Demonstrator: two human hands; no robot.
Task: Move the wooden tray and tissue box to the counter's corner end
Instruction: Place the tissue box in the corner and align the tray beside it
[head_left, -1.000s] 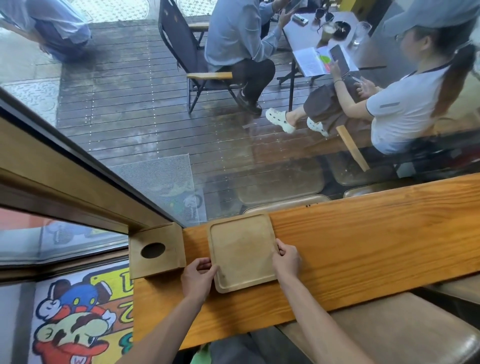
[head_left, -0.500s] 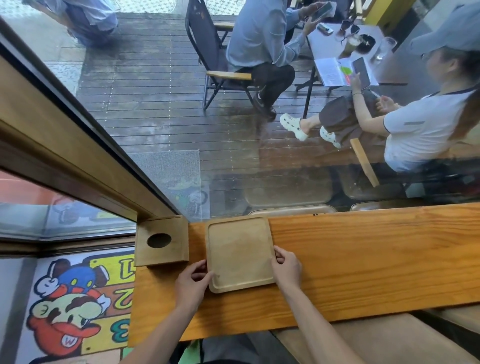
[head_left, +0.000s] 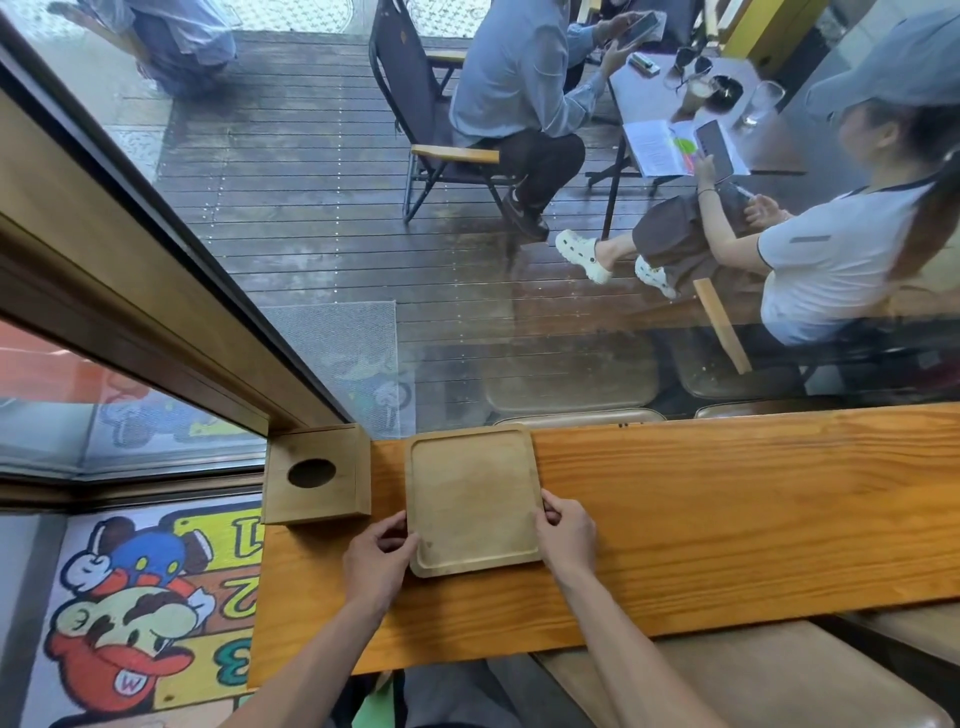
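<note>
Nearest the camera, 2 bare forearms reach over the front edge of the wooden counter (head_left: 727, 519). The left hand (head_left: 376, 564) clasps the left rim of the wooden tray (head_left: 472, 499) near its front corner, fingers curled against the edge; the right hand (head_left: 566, 535) pinches the right rim at about the same depth, thumb on the lip. Both hands are closed on the tray, which lies flat on the counter with nothing on it. Just beyond the left hand, the wooden tissue box (head_left: 317, 480) sits at the counter's left end, tucked under the window frame (head_left: 156, 332), its round opening facing up; no tissue is visible in the opening. A narrow strip of bare counter separates tray and box; they are close but apart. The tray's far edge lies close to the glass (head_left: 467, 312), and whether it touches cannot be told. Assessment: the box appears already placed, and the step in hand is seating the tray beside it. Recommended practice: slide the tray flat rather than lift it, push evenly from both rims so that it stays square to the counter edge, and stop short of knocking the box. The left fingers sit in the gap and should clear before the tray closes on the box. Beyond the glass, seated people occupy a wet deck.
</note>
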